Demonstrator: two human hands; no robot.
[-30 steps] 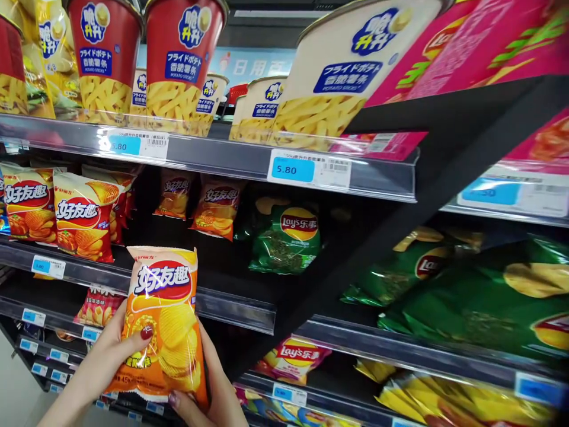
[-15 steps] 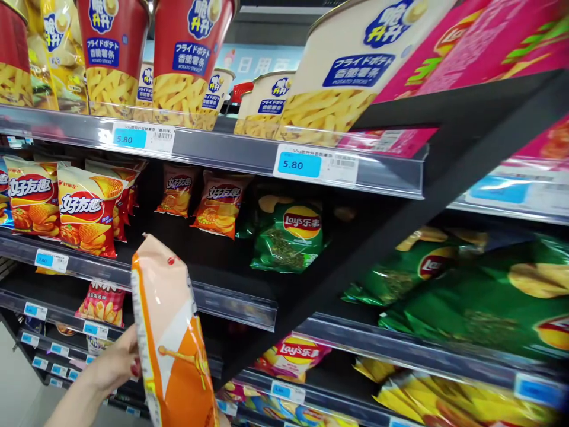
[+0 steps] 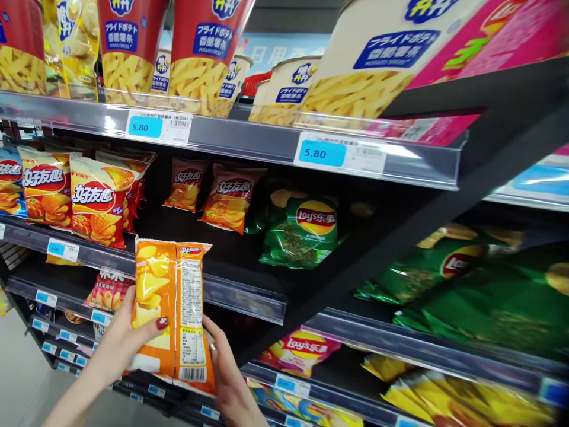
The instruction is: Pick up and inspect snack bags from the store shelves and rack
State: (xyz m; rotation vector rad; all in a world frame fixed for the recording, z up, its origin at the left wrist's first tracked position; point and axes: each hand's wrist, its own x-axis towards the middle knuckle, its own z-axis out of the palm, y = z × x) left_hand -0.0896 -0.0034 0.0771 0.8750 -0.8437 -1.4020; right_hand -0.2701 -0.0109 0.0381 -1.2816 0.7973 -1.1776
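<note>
An orange bag of potato chips [image 3: 171,308] is held up in front of the shelves, its printed back with barcode and small text turned to me. My left hand [image 3: 127,332] grips its left edge, the thumb with a dark red nail lying across the back. On the right edge, my right hand [image 3: 224,370] holds the bag from the side, its fingers partly hidden behind it; a ring shows on one finger. Behind the bag runs the shelf edge [image 3: 249,296], with two similar orange chip bags [image 3: 231,196] standing farther back.
Red and cream potato stick cups [image 3: 200,53] line the top shelf above price tags [image 3: 340,153]. Red-and-yellow chip bags [image 3: 98,198] stand at the left. A green chip bag [image 3: 302,231] sits near the dark slanted shelf divider [image 3: 355,255]. More green bags [image 3: 489,290] lie beyond it.
The chip bag has turned from its orange-and-white face to its printed back. My right hand has come into view on its right edge, and my left thumb now lies across it.
</note>
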